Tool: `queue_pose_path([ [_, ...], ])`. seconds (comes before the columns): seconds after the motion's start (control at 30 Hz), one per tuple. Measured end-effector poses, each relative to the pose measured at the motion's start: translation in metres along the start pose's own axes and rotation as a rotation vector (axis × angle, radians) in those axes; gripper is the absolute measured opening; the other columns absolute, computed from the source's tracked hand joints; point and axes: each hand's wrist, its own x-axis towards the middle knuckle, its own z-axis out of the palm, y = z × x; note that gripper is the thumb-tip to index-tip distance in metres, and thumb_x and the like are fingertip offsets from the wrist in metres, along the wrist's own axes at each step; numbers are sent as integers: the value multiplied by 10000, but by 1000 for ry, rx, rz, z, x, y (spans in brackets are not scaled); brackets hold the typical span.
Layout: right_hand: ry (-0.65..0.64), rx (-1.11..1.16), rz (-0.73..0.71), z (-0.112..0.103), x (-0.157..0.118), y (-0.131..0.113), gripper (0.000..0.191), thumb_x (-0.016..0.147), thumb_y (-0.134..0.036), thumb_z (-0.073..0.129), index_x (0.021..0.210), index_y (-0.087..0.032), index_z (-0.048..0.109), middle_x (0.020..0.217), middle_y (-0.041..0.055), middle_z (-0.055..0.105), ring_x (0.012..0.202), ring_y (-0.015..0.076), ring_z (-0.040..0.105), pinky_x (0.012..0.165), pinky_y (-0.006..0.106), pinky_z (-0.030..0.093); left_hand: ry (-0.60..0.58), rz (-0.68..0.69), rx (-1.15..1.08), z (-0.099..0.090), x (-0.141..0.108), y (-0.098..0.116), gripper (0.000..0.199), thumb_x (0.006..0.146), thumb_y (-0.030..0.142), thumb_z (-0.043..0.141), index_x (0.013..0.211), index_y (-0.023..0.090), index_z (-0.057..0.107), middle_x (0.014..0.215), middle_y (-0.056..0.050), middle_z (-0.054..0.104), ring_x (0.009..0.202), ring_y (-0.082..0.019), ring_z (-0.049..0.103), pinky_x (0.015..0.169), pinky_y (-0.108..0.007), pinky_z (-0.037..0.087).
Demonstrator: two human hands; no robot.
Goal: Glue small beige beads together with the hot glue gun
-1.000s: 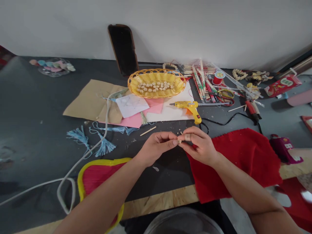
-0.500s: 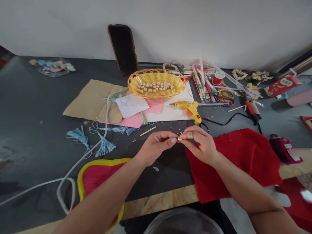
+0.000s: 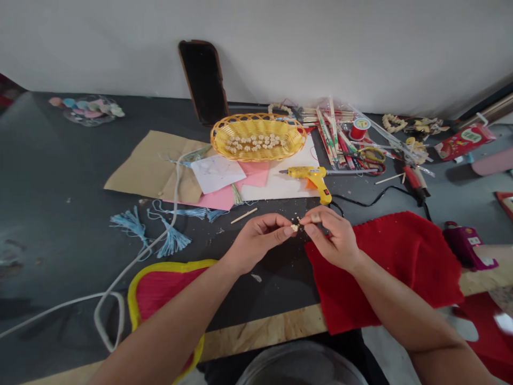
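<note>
A small cream-coloured cluster, perhaps a tiny flower of beads [image 3: 294, 228], is pinched between thumb and forefinger of my left hand [image 3: 262, 239]. Just to its right, my right hand [image 3: 332, 235] has its thumb and forefinger pressed together; whatever lies between those fingertips is too small to make out. Tiny pale bits lie scattered on the dark table around the fingertips. Beyond my hands a yellow woven basket [image 3: 218, 140] contains several similar cream flower shapes [image 3: 256, 143]. A yellow glue gun [image 3: 315, 176] lies on its side between the basket and my right hand.
Blue tassels [image 3: 172, 241], a white cable [image 3: 140, 251] and brown paper [image 3: 148, 166] lie to the left. A red cloth [image 3: 385, 267] spreads under my right forearm. Scissors [image 3: 371, 155], a red thread spool [image 3: 359, 129] and wrapped chopsticks stand or lie at back right. A phone [image 3: 203, 80] leans on the wall.
My right fingertips have drawn slightly away to the right from the cream piece, which stays in my left hand and now shows more fully.
</note>
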Motion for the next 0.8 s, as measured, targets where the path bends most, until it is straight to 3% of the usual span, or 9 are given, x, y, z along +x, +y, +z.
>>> queue_pose_path([
  [0.2,-23,58,12,4,0,-3,42,840,-206,654,866,-188,625,817,41,646,645,117,585,580,247,521,-1,7,-1,0,0,0,241,724,355,776,760,134,688,655,10,582,591,-78,441,564,-210,343],
  [0.4,-9,15,34,3,2,-4,91,884,-166,549,809,-202,585,766,21,619,725,138,598,667,270,515,-1,-29,13,0,1,-1,265,726,381,769,759,131,687,711,-18,637,597,-84,457,578,-221,351],
  [0.57,40,68,176,2,-1,-2,80,909,-201,533,838,-203,570,780,11,599,700,126,590,657,256,508,-14,-35,10,-1,1,-2,270,728,391,766,768,134,693,729,-27,654,586,-83,456,572,-219,346],
  [0.8,-69,166,167,3,0,-4,76,910,-200,556,860,-199,614,793,8,620,704,111,575,655,236,486,-32,-15,31,0,1,-1,239,728,357,770,744,135,682,678,8,603,590,-76,450,577,-214,347],
])
